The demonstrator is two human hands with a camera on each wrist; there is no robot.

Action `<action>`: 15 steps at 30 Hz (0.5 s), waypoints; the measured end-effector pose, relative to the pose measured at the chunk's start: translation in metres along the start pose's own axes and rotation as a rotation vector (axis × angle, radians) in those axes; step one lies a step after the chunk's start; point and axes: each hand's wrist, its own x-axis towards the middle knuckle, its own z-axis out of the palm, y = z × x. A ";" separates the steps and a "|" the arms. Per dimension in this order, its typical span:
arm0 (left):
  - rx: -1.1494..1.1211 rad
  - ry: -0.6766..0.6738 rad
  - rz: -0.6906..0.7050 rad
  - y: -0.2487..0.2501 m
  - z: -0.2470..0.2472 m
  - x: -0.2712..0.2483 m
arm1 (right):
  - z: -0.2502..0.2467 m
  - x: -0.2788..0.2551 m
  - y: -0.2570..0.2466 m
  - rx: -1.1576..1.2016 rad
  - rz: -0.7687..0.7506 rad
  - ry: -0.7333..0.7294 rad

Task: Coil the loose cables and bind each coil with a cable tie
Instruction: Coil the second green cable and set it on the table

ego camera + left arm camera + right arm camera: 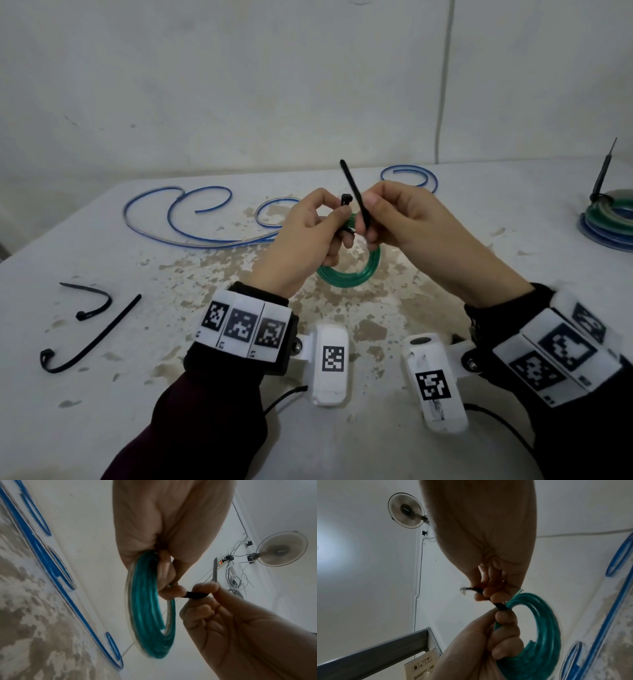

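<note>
White, stained surface (102, 428); loose blue cable (178, 222) at far left. Green coil (356, 270) raised above centre, gripped by left hand (301, 240). Black cable tie (354, 193) pinched by right hand (411, 222) at coil's top. Wall fan (281, 549) visible from wrist views only.

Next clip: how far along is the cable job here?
Done: a stack of coils at the table's right edge, at least one tied. In hand: the left hand grips the green coil; the right hand pinches a tie at it. Left: blue cable loose; two spare ties.
</note>
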 end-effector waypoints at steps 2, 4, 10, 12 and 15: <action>-0.020 0.026 0.017 0.002 0.000 0.000 | -0.002 0.002 0.001 0.083 0.018 0.083; -0.047 0.062 0.035 0.004 -0.001 0.000 | -0.001 0.002 0.001 0.134 0.024 0.106; -0.026 0.098 0.077 0.007 -0.001 -0.002 | 0.004 0.001 0.001 0.123 0.056 0.160; 0.002 0.081 0.087 0.007 0.000 -0.002 | 0.003 0.002 0.002 0.121 0.081 0.186; 0.034 0.085 0.102 0.008 0.000 -0.002 | 0.003 0.002 0.003 0.122 0.108 0.199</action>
